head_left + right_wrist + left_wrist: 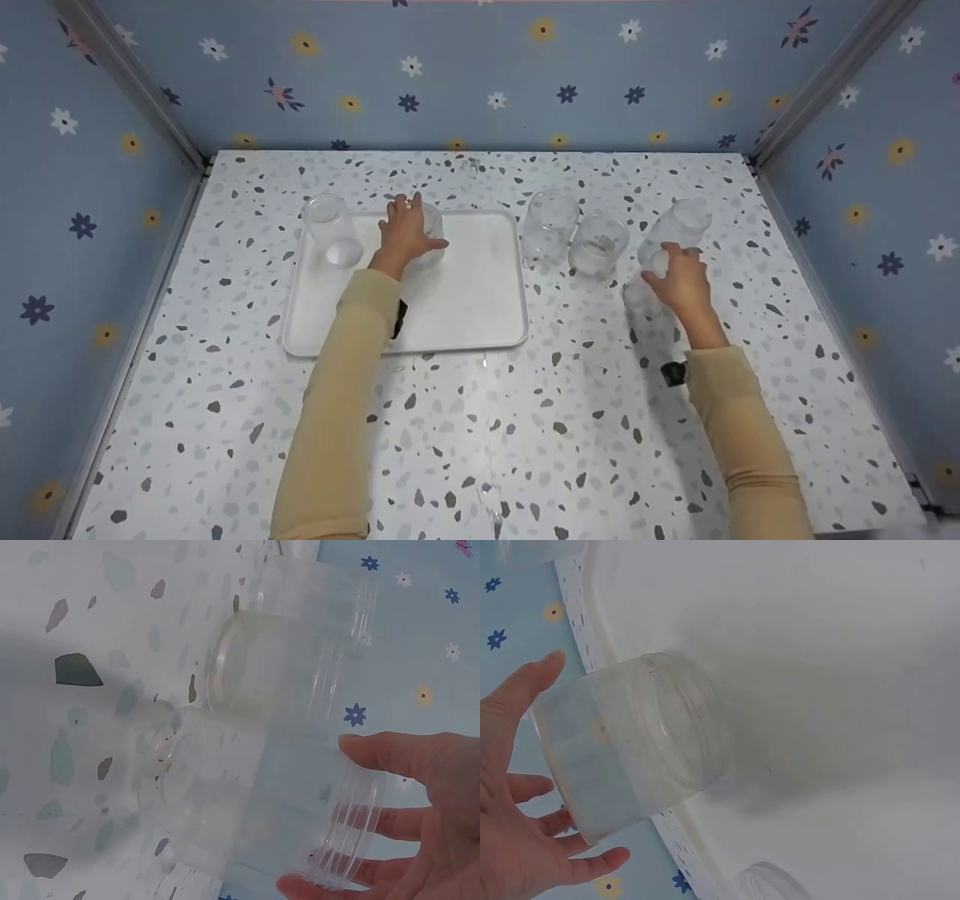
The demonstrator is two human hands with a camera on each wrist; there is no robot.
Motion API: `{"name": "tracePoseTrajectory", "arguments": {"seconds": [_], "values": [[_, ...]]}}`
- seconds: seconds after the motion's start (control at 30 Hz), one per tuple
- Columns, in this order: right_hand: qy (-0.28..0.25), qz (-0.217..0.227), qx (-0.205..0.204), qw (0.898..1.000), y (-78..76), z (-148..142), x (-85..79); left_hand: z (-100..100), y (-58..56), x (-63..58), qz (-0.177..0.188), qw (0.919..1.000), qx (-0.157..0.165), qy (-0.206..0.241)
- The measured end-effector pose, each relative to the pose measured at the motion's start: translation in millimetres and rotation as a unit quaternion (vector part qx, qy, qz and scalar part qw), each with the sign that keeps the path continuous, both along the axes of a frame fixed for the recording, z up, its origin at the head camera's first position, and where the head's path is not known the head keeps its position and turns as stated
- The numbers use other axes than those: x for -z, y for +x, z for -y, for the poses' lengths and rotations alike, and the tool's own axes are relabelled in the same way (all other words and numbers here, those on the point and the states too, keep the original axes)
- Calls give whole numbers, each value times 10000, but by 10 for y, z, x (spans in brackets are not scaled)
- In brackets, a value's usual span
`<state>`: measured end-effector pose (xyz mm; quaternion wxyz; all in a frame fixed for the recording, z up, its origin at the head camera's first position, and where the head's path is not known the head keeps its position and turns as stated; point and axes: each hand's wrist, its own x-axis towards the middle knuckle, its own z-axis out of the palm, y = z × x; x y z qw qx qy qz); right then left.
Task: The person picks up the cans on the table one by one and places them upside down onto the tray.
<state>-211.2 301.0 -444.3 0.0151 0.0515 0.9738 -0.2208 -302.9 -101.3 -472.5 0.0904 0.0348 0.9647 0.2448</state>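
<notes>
While both tan sleeves [330,435] extend over the speckled bench [525,435], the person's left hand [405,232] is above the white tray [472,322], fingers and thumb spread wide about the upper end of a neck-down jar [600,754]. Thumb tip stands clear of it; whether the other fingertips touch, I cannot tell. Position of this jar: just inside the middle of the tray's far edge, threaded end toward the tray. A corner jar [330,229] stands at the tray's far left corner. Right hand [682,279]: well apart, toward the bench's right edge, thumb and fingers curled round the threaded rim of a mouth-up jar [247,810]. Whether its base bears on the bench, I cannot tell. Just beyond it, toward the bench's far right corner, is a further jar [682,221]. Noted between tray and right hand: a near-tray jar [551,225] beside the tray's right edge, and its neighbour jar [598,244]. All are clear and colourless. Flowered panels [480,75] rise behind the bench's far edge and along both sides.
</notes>
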Motion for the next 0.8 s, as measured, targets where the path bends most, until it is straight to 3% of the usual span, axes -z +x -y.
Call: {"name": "tracePoseTrajectory", "arguments": {"seconds": [0.43, 0.8], "values": [[-453, -595, -404, 9964, 106, 134, -56, -8, 112, -57, -387, 9990, -44, 210], [-759, -902, -646, 9909, 190, 309, -103, -156, 246, -92, -1004, 9948, 182, -62]]}}
